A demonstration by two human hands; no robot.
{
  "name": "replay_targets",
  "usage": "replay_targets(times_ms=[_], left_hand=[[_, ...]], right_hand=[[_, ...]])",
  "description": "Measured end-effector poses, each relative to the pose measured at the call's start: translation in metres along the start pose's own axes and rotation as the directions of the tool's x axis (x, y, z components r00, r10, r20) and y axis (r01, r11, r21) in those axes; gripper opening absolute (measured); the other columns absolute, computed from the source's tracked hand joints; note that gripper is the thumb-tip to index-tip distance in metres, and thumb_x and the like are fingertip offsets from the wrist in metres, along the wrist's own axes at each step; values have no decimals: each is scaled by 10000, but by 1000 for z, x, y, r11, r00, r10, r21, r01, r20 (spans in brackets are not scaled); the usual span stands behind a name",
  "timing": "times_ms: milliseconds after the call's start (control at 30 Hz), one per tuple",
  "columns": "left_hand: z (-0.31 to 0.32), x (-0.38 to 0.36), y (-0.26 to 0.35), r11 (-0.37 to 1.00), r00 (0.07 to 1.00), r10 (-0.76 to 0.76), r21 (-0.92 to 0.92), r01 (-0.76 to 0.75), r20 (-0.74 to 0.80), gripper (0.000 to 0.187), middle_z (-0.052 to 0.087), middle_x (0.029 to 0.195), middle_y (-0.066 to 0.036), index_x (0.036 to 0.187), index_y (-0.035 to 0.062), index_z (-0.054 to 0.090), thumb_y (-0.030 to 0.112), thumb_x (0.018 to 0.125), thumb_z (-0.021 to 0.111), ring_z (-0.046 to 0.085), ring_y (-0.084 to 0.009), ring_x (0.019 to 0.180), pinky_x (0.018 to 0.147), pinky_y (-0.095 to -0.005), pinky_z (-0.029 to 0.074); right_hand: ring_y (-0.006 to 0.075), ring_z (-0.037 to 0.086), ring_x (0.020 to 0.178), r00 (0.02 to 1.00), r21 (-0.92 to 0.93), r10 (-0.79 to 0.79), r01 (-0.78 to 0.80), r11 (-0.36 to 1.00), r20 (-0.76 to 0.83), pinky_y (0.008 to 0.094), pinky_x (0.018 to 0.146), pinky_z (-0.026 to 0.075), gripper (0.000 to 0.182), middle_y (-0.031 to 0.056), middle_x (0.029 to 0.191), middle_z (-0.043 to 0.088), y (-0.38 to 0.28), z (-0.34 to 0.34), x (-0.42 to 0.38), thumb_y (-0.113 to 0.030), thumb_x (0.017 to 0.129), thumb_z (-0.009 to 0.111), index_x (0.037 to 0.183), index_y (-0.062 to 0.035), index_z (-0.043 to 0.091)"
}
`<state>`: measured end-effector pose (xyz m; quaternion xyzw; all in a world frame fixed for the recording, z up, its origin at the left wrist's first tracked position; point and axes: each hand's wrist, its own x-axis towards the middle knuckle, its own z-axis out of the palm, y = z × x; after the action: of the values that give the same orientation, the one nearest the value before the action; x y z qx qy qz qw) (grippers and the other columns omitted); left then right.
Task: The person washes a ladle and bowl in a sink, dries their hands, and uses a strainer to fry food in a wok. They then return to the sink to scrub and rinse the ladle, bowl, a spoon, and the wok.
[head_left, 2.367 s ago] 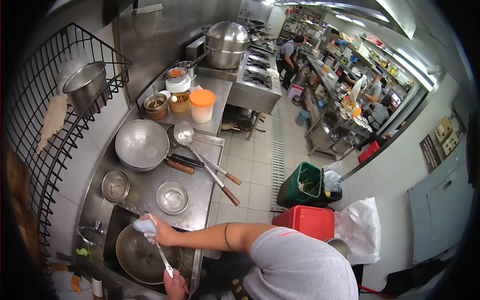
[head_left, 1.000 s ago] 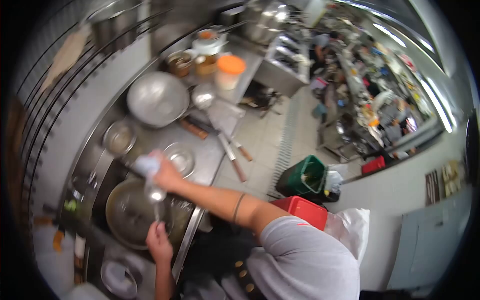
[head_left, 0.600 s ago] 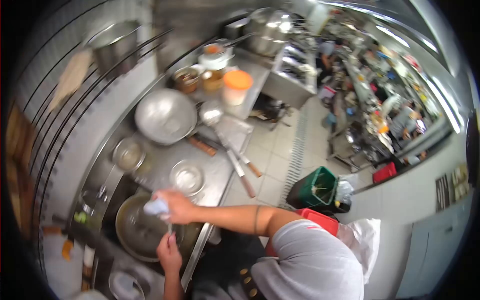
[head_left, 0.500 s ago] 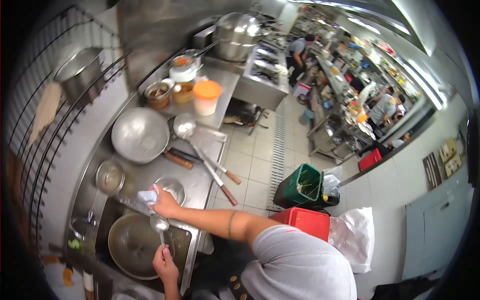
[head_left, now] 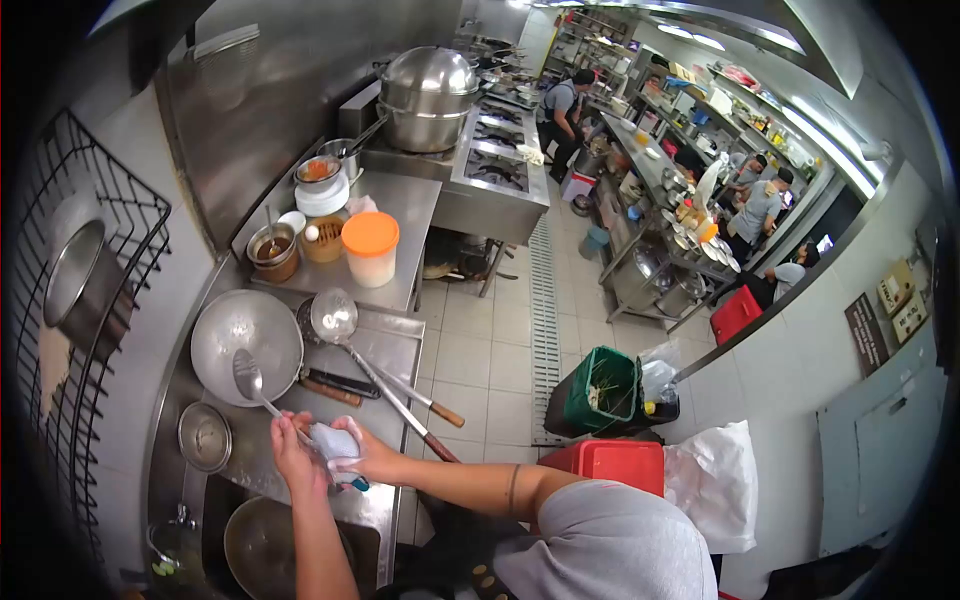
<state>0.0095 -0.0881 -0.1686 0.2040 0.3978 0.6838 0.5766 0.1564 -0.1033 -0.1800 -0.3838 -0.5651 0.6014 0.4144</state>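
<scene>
My left hand (head_left: pixel 298 455) is closed round the handle of a metal spoon (head_left: pixel 247 376); its bowl points up and away, over the edge of the wok (head_left: pixel 230 325). Against the handle end, my right hand (head_left: pixel 370 455) grips a pale blue-grey sponge (head_left: pixel 335 440) with suds on it. A bit of teal shows beneath that hand; what it is I cannot make out. Under both hands is the steel counter (head_left: pixel 250 462) beside the sink. A large round pan (head_left: pixel 240 545) sits in the sink, partly hidden by my left forearm.
A small metal bowl (head_left: pixel 205 437) stands left of my hands. Beyond lie a long-handled ladle (head_left: pixel 334 315), wooden-handled tools and an orange-lidded tub (head_left: pixel 370 248). A wire rack (head_left: pixel 90 260) hangs on the left wall. Bins (head_left: pixel 597 390) stand right; co-workers (head_left: pixel 568 115) are farther back.
Both hands have come together above the counter. The spoon has risen from over the sink pan and now points toward the wok, with the sponge at its handle. The view has shifted too.
</scene>
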Motion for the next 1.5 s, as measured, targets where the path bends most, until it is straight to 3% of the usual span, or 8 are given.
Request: replay_targets(times_ms=[367,600,867,1033,1200,1367,1433,1500], left_hand=[[53,23,1,921,902,-342,285,266,262,442,599,1284,-128,1411,52,441,226,1015,538,610,-205,1104,908,-322,466],[-140,-26,-3,903,933,269,401,-157,-239,261,649,1118,-103,1227,33,582,163,1003,550,618,-155,956,824,-269,478],[-292,-103,-57,571,738,486,810,136,-467,177,699,1082,-89,1078,31,687,145,979,594,647,-188,977,907,-327,508],[-366,-140,-90,414,682,315,742,527,-660,364,682,1136,-150,1196,74,650,224,864,640,645,-291,1048,934,-367,489],[-408,-129,-104,-156,569,165,549,821,-805,609,347,1539,-194,1440,126,468,339,884,596,348,-379,1401,1142,-375,322],[-401,-83,-143,-329,775,31,726,604,-631,685,223,1601,-169,1502,156,382,477,920,548,172,-379,1481,1164,-536,241],[-400,-75,-167,-68,831,-488,961,268,-266,730,142,1629,-146,1528,166,323,524,925,528,156,-369,1486,1189,-455,209],[-390,-96,-147,-297,851,-340,905,306,-399,706,166,1623,-149,1523,163,330,503,936,521,179,-364,1480,1193,-456,199]], right_hand=[[234,603,945,977,-445,-198,142,884,-81,353,852,491,567,94,1012,569,-53,-174,59,-56,691,726,1188,-121,461],[378,603,1062,997,-908,16,-78,412,-78,471,868,512,565,136,1116,629,-8,-199,73,-51,682,726,1197,-137,508],[389,619,1051,994,-776,-106,91,624,31,468,888,495,624,195,1142,636,88,-218,78,-45,674,737,1264,-74,535],[299,594,1024,988,-659,-124,34,751,-90,369,926,467,564,162,1082,597,80,-206,71,-2,694,671,1232,-42,508],[230,525,1110,942,-617,-226,25,786,-250,335,988,411,550,138,1153,515,42,-188,52,2,709,649,1234,-14,484],[217,507,1108,954,-567,-194,30,823,-231,325,1001,397,548,114,1187,493,15,-161,17,-2,720,645,1238,-13,468],[213,503,1106,965,-586,-159,8,810,-206,323,1003,393,549,110,1196,485,2,-144,6,-8,719,645,1238,-14,465],[214,515,1093,961,-645,-197,25,763,-196,332,995,400,528,108,1148,486,-6,-129,-8,24,709,650,1205,-10,470]])
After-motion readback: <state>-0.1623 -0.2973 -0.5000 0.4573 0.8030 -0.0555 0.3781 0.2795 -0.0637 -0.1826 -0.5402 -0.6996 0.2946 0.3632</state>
